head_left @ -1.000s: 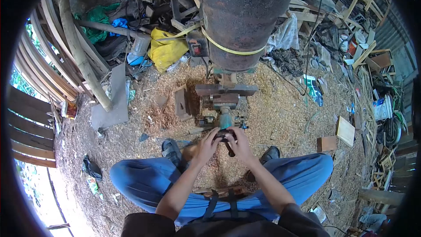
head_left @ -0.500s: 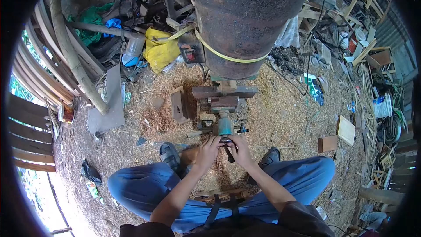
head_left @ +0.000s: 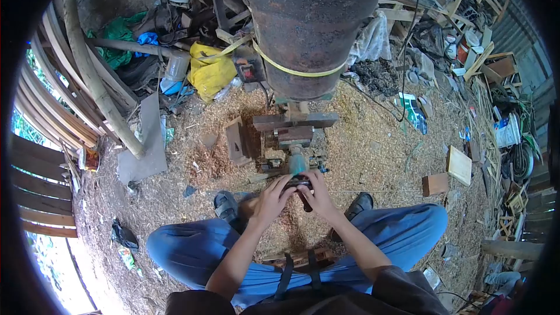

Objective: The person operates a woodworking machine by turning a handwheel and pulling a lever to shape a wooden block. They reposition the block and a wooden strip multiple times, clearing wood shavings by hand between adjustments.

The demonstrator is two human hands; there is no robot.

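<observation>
In the head view, both my hands are on a dark round handwheel [head_left: 298, 181] at the near end of a green machine part [head_left: 297, 164]. My left hand [head_left: 270, 199] curls its fingers over the wheel's left side. Gripping the opposite side, my right hand [head_left: 317, 197] has its fingers bent round the rim. A dark crank handle [head_left: 305, 203] sticks out downward between the hands. Beyond the green part lies a dark wooden block [head_left: 295, 135], with a longer dark beam [head_left: 268, 122] across behind it. The fingers partly cover the wheel.
A large rusty drum [head_left: 309, 29] with a yellow strap stands just beyond the machine. Wood shavings [head_left: 367, 151] cover the ground. A wooden piece [head_left: 236, 142] leans at the left, and blocks [head_left: 435, 185] lie at the right. Poles [head_left: 96, 76] and a yellow sack [head_left: 211, 70] are farther left.
My hands have shifted a little on the handwheel, which shows more between the fingers. Its crank handle sits slightly higher in view. The whole view has moved slightly.
</observation>
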